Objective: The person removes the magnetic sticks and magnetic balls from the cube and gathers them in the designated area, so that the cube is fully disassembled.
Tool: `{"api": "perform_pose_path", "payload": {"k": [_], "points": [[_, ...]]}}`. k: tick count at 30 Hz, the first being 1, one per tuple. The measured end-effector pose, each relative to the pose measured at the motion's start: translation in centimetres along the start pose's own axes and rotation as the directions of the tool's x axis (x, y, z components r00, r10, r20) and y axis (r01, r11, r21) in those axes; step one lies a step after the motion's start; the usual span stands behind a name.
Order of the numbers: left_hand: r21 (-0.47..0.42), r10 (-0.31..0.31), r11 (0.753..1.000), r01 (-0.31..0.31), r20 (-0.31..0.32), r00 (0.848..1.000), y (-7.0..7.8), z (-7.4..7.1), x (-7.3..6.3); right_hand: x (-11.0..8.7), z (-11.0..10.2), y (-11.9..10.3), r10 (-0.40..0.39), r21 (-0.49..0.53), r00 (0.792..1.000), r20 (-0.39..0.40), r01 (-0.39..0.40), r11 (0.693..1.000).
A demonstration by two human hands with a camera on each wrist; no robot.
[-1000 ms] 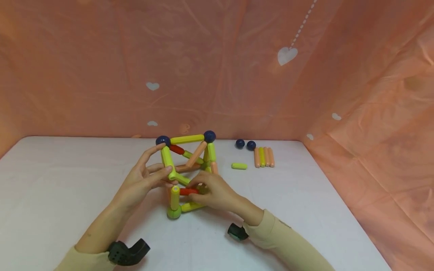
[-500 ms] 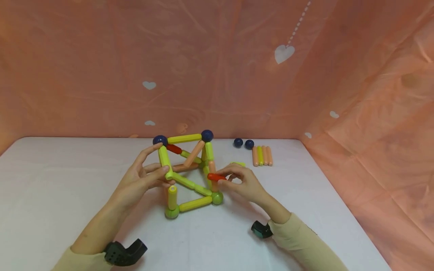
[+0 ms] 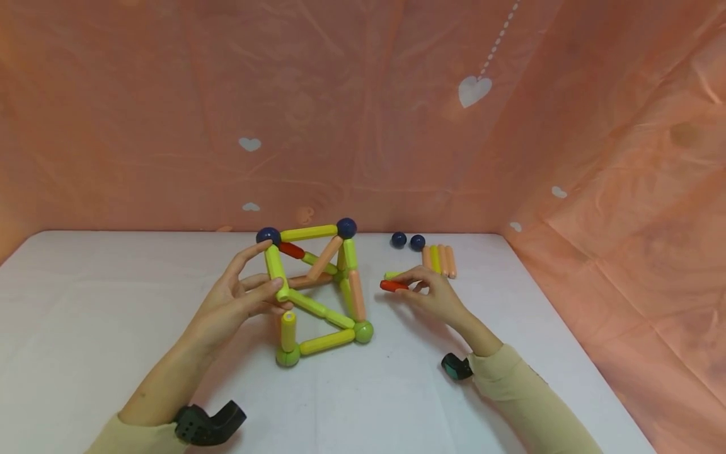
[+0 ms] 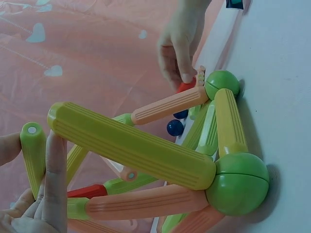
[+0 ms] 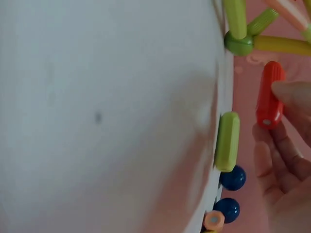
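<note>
- Right hand (image 3: 432,295) pinches red stick (image 3: 391,285), right of frame (image 3: 327,342), apart, long axis roughly toward it.
- Left hand (image 3: 231,304) grips frame's green stick (image 3: 275,263).

From above, the head view faced forward and down, taking in tabletop (image 3: 113,290) and backdrop (image 3: 363,113) from well back. The left wrist view, rolled sideways, looked close past the stick frame (image 4: 133,148) toward the right grip (image 4: 181,51). The right wrist view, also sideways, faced low across the tabletop; all three shared the red stick (image 5: 268,94).
</note>
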State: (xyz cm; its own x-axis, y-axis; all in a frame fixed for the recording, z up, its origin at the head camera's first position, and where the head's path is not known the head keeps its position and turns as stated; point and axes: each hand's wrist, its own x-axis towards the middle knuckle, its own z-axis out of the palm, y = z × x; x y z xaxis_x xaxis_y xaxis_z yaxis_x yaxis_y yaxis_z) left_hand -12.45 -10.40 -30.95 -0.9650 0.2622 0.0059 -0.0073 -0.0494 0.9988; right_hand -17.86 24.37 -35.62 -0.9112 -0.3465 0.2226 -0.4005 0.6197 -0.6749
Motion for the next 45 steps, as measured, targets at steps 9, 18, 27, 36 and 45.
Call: {"api": "perform_pose_path", "payload": {"k": [9, 18, 27, 36, 45], "points": [[-0.007, 0.003, 1.0, -0.003, 0.003, 1.0, -0.1, 0.0, 0.0, 0.4, 0.0, 1.0, 0.026, -0.115, 1.0, 0.017, -0.024, 0.993], [-0.014, 0.004, 1.0, -0.004, 0.025, 1.0, 0.0, 0.0, 0.1, 0.3, -0.2, 1.3, 0.074, -0.155, 0.995, 0.073, -0.062, 0.986], [-0.005, 0.001, 1.0, -0.001, 0.024, 1.0, -0.1, 0.0, 0.1, 0.2, 0.2, -0.3, -0.051, -0.096, 0.998, -0.044, 0.047, 0.994], [0.009, -0.003, 1.0, 0.003, 0.008, 1.0, -0.1, 0.0, 0.0, 1.3, 3.0, -4.8, -0.079, 0.162, 0.947, -0.31, 0.134, 0.978], [0.005, -0.009, 1.0, 0.009, -0.002, 1.0, -0.1, -0.1, 0.1, 2.0, 6.4, -9.3, 0.102, 0.547, 0.959, -0.264, 0.062, 0.835]]}}
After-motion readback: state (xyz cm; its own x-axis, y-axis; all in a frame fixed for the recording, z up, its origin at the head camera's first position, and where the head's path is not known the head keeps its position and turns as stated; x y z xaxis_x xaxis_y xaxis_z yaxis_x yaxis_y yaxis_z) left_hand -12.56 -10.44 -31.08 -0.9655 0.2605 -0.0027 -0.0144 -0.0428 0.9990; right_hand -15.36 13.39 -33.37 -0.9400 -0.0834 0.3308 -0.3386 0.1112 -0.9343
